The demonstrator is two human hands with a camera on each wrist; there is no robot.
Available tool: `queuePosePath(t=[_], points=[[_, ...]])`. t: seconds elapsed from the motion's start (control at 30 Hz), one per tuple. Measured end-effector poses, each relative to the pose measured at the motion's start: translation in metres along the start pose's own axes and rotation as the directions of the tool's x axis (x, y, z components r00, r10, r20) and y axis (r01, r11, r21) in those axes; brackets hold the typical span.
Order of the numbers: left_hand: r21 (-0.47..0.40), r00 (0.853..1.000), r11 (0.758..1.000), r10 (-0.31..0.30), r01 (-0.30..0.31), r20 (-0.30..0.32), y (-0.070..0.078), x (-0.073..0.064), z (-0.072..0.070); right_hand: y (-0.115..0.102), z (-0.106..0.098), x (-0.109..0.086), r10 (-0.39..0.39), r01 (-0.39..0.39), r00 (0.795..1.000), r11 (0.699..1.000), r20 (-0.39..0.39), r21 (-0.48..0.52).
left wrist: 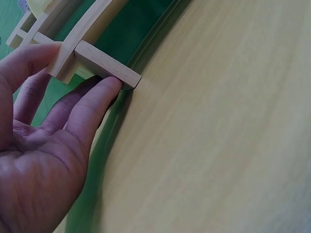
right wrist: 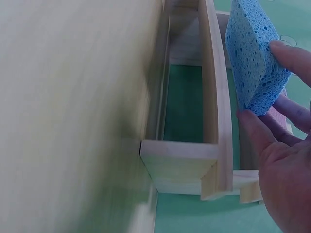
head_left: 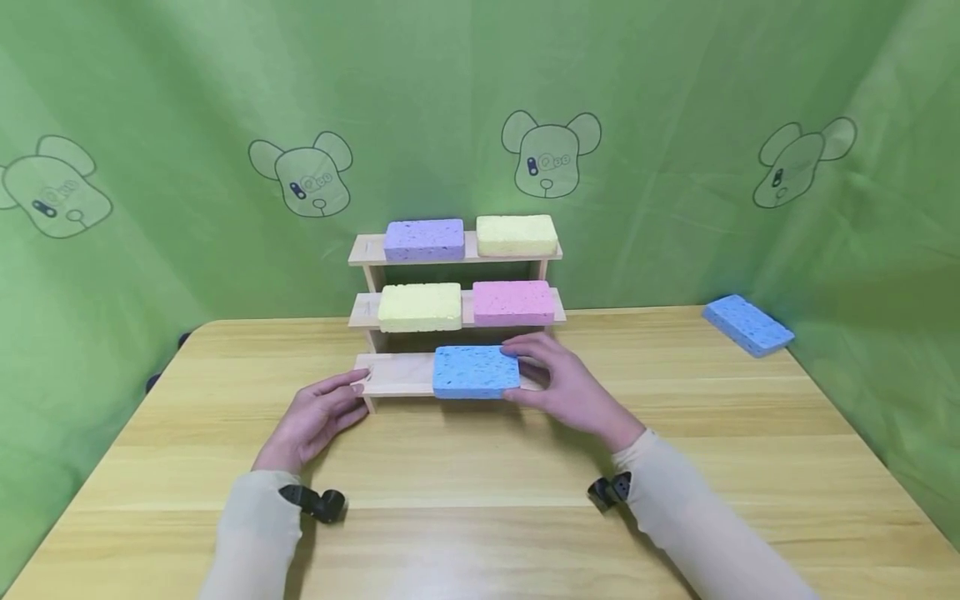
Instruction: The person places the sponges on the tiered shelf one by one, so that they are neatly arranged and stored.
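A wooden three-tier shelf [head_left: 397,375] stands at the table's middle. My right hand [head_left: 558,379] grips a blue sponge [head_left: 476,372] by its right end, thumb at the near side, over the right part of the lowest tier. A narrow gap shows between sponge and board in the right wrist view, where the hand [right wrist: 286,170] is partly cut off. At the lowest tier's left end, my left hand [head_left: 322,414] holds the board and its leg. The left wrist view shows fingers of that hand [left wrist: 53,145] against the leg [left wrist: 107,63].
On the middle tier lie a yellow sponge [head_left: 420,307] and a pink sponge [head_left: 513,302]. The top tier bears a purple sponge [head_left: 424,240] and another yellow sponge [head_left: 517,235]. A second blue sponge [head_left: 747,325] lies at the table's back right, near the green curtain [head_left: 637,250].
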State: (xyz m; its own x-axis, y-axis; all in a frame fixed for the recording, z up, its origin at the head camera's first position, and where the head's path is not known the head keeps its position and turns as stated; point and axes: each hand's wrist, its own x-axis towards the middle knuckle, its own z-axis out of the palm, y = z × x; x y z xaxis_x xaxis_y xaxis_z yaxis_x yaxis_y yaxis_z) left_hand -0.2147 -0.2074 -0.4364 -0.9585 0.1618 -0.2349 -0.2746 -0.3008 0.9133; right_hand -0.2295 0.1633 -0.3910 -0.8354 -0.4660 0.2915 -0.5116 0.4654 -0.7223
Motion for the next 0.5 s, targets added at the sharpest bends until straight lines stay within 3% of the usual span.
queuePosePath(t=[0.5], points=[[-0.028,1.0,1.0,-0.003,0.003,-0.004,0.0,0.0,-0.001,-0.006,0.021,0.014,-0.062,0.062,0.998,0.998,0.017,-0.018]])
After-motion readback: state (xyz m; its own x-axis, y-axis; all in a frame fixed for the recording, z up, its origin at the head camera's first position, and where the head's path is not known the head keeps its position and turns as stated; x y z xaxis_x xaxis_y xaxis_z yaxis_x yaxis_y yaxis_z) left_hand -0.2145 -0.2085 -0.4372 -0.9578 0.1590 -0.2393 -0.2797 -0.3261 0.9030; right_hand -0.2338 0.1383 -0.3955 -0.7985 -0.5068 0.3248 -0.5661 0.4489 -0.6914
